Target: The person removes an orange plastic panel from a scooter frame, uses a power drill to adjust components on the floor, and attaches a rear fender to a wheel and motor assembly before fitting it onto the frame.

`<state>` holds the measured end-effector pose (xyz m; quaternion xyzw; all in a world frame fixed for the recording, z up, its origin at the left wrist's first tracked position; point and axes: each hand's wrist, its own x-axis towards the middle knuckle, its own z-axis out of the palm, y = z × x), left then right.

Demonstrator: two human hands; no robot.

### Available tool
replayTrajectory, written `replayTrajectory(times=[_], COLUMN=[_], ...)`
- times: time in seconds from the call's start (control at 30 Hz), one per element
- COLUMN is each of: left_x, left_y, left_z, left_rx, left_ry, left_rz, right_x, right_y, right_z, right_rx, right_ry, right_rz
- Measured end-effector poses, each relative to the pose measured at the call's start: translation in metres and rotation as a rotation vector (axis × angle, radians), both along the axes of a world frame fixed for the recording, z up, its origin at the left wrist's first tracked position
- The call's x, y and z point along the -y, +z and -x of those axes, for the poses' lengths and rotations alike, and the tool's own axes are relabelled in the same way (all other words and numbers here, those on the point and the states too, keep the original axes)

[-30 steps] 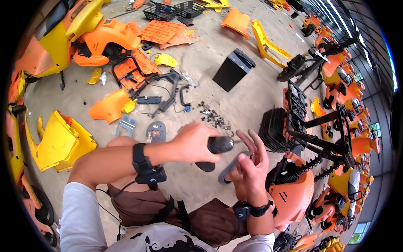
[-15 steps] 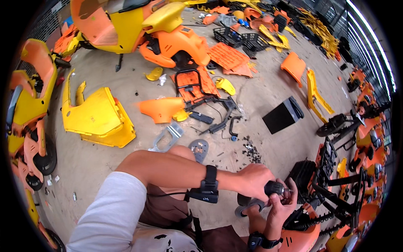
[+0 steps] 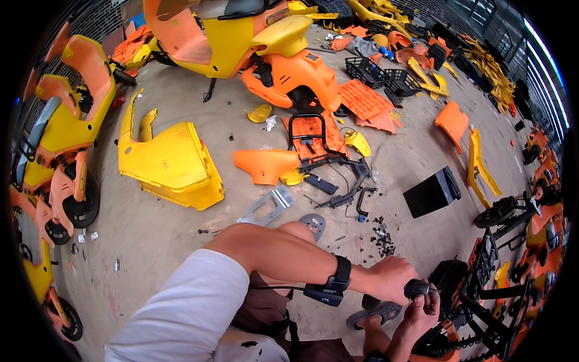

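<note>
My left hand (image 3: 391,279) is wrapped around a dark power drill, its arm reaching across from the lower left. The drill's black chuck (image 3: 416,288) points right, and part of its body shows below my wrist. My right hand (image 3: 420,315) comes up from the lower edge. Its fingers are curled and pinched at the front of the chuck, around the thin bit; the fingertips partly hide it. Just right of my hands is a black scooter frame (image 3: 491,294) with coil springs and an orange panel low down.
Small dark screws (image 3: 383,238) lie scattered on the floor ahead. Beyond are a black box (image 3: 432,193), a grey metal bracket (image 3: 268,206), an orange panel (image 3: 265,164) and a large yellow shell (image 3: 172,166). Scooters (image 3: 229,45) stand at the back and left. Black crates (image 3: 368,72) are farther off.
The view has shifted left, so the scene sits farther right. My left hand still holds the drill; my right fingers have closed in more at the bit.
</note>
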<state>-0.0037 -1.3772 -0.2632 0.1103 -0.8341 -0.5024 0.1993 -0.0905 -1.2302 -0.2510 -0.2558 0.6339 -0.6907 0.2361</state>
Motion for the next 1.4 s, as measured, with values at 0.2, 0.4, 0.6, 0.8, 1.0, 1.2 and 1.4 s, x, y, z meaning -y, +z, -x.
replayTrajectory(times=[0.2, 0.4, 0.6, 0.8, 1.0, 1.2, 1.4], left_x=[0.005, 0.013, 0.004, -0.006, 0.006, 0.026, 0.050], left_y=[0.006, -0.006, -0.004, -0.005, 0.015, 0.035, 0.041], left_z=[0.009, 0.001, 0.018, 0.023, 0.018, 0.016, -0.008], left_rx=[-0.043, 0.080, 0.029, -0.065, 0.017, 0.062, -0.047], left_ry=[-0.109, -0.048, 0.077, 0.088, 0.222, 0.290, 0.350], left_rz=[0.020, -0.037, 0.130, 0.155, 0.229, 0.068, 0.249], right_x=[-0.016, 0.004, 0.010, 0.010, 0.016, 0.026, -0.022], right_y=[0.003, -0.014, -0.024, -0.012, -0.006, -0.173, -0.370], right_z=[0.016, 0.003, 0.006, 0.006, 0.034, 0.068, -0.014], right_rx=[-0.100, 0.061, 0.110, 0.135, 0.022, 0.025, 0.017], right_ry=[0.144, 0.094, -0.054, -0.052, -0.033, -0.128, -0.102], right_rz=[-0.053, -0.027, 0.063, -0.012, 0.096, -0.395, -0.844])
